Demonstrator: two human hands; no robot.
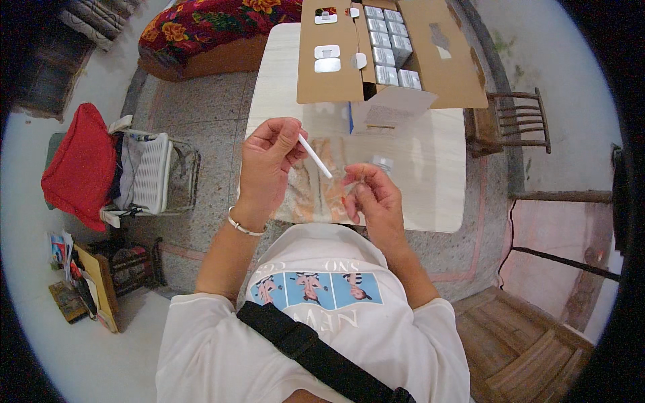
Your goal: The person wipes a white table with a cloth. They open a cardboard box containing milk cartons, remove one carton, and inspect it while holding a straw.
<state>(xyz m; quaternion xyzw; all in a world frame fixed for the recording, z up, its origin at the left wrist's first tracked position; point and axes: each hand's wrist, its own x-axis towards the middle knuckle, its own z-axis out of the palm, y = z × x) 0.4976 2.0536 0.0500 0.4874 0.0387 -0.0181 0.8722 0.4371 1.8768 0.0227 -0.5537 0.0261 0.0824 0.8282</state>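
Observation:
My left hand (272,151) is closed in a pinch around a slim white stick (316,156), which slants down to the right over the table. Just beyond its lower tip is my right hand (375,198), its fingers curled in. Something small may be between those fingers, but I cannot make it out. Past my hands, a cardboard box (393,111) stands with its flaps spread, holding several silvery-white small boxes (385,57) in rows. A small clear plastic piece (383,163) lies on the table near my right hand.
The pale table (437,174) has rounded corners; an orange-brown patch (316,185) shows under my hands. On the left stands a white chair (153,171) with a red cloth (82,168). A wooden chair (521,121) is at the right, a flowered bedspread (208,27) at the far left.

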